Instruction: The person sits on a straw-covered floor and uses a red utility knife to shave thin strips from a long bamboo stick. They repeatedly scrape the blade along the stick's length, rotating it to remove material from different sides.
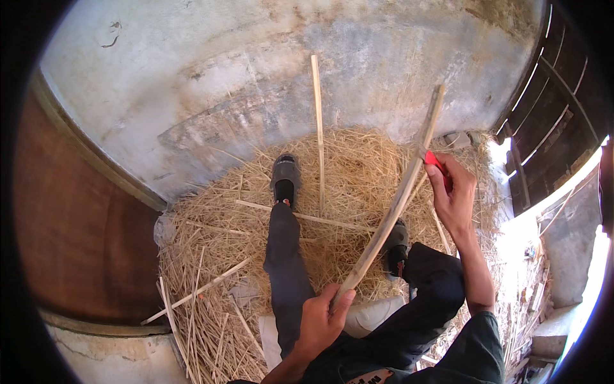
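We grip the long bamboo strip (393,198) at its near end in our closed left hand (320,320) over the straw pile (211,256), our right hand (454,192) clasping a red-handled knife (437,163) against it mid-shaving, needing a steady stroke.

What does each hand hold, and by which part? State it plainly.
The left hand grips the long bamboo strip at its lower end. The right hand holds a red-handled tool by its handle, against the strip.
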Demonstrator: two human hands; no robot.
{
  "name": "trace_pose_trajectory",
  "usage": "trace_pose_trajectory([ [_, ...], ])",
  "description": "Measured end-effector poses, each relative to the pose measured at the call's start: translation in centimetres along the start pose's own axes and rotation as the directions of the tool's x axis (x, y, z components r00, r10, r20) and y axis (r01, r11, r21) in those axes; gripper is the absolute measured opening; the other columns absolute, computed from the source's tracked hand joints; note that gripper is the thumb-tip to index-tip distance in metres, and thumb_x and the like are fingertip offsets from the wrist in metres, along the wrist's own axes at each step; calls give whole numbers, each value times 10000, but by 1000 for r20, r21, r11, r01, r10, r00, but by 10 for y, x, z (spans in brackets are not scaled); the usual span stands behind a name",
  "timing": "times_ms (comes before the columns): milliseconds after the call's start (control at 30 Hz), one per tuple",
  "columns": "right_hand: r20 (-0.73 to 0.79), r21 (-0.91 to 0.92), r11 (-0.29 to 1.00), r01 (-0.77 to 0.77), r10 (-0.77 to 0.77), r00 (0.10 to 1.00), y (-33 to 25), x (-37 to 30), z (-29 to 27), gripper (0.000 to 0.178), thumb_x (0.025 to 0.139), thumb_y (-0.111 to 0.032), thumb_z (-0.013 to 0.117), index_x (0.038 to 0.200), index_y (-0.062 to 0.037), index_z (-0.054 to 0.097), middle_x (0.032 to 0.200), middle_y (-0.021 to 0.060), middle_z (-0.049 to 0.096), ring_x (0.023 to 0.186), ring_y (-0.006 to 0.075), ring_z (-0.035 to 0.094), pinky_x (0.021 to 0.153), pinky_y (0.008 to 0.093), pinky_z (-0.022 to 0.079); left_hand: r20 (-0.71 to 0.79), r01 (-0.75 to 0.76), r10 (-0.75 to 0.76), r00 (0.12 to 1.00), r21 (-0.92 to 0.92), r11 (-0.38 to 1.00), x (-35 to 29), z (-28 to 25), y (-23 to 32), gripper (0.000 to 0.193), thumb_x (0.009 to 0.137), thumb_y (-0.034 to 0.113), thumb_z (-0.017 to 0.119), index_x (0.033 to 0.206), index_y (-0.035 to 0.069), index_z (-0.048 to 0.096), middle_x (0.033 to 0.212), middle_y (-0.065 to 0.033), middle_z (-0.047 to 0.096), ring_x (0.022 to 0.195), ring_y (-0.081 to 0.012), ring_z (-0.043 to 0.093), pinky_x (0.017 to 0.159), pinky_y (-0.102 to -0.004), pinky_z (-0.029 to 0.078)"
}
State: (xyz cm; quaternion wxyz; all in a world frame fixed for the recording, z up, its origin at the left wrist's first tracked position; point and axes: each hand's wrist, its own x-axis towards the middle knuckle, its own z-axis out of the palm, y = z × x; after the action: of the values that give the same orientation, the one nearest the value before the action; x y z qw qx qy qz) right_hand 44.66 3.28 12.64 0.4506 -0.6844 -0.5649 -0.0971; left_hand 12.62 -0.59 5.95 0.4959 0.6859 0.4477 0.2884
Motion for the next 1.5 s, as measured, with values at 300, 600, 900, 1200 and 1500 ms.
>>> trace_pose_trajectory([
  [300,463,454,814,-362,132,876,-20,-30,22,292,1037,-258,789,1186,-12,735,863,14,677,796,87,590,726,280,506,-65,-30,28,998,-32,999,20,0,-2,302,1080,273,731,1022,-22,703,631,-4,543,599,-35,457,519,-288,346],
  [600,561,553,666,-501,147,814,-22,-35,38,298,1073,-265,763,1084,31,729,848,15,719,778,69,663,723,265,539,-145,-176,197,970,146,973,31,6,16,279,1061,246,757,1092,-25,698,669,-90,623,552,-123,564,539,-319,438],
  [900,283,587,804,-96,-93,954,-30,-37,26,322,1023,-276,796,1178,-2,728,914,113,743,777,152,715,714,333,576,-147,-120,115,982,-26,992,38,5,23,244,1089,217,725,1123,-22,688,694,-2,605,609,-29,492,537,-259,371],
  [1200,290,295,857,423,-502,815,-48,-49,17,332,878,-327,896,1100,-110,779,830,15,704,630,214,711,531,349,551,-136,-132,109,985,-169,977,43,2,24,269,1082,252,743,1136,-4,685,737,10,638,627,-26,495,540,-250,375],
  [1500,270,275,858,435,-503,821,-52,-55,22,320,884,-317,884,1109,-110,787,806,13,679,598,208,705,516,349,556,-127,-83,57,990,-212,974,43,3,40,274,1099,259,722,1088,-9,668,780,50,601,697,0,455,576,-223,334],
])
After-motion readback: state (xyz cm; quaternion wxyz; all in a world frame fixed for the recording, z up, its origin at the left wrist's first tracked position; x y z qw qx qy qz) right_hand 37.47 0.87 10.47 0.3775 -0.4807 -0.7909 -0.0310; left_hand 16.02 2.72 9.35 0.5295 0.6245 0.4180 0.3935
